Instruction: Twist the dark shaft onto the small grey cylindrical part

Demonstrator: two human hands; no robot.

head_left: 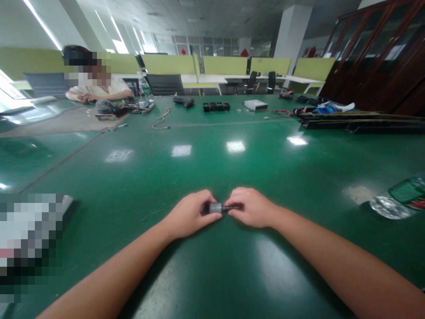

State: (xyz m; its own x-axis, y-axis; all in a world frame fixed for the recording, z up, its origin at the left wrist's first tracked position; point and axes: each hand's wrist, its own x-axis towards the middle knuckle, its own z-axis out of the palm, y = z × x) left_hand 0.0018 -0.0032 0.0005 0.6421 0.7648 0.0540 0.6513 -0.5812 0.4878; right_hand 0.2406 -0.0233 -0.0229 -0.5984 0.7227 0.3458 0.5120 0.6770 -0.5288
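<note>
A small silvery-grey cylinder (pixel 215 208) with a dark, thin shaft (pixel 233 207) lies between my two hands, low over the green table (pixel 212 168). Its thick end is held between the thumb and fingers of my left hand (pixel 191 213). From the other side, my right hand (pixel 251 207) pinches the thin shaft. The fingertips of both hands are close together, and the far end of the shaft is partly hidden by my right fingers.
A plastic bottle (pixel 407 197) lies at the right. A blurred-out box-like object (pixel 29 230) sits at the left edge. Along the far side are a black part (pixel 216 106), a white box (pixel 255 105), a cable (pixel 161 120) and long dark strips (pixel 361 122). A person (pixel 99 86) sits at the far left.
</note>
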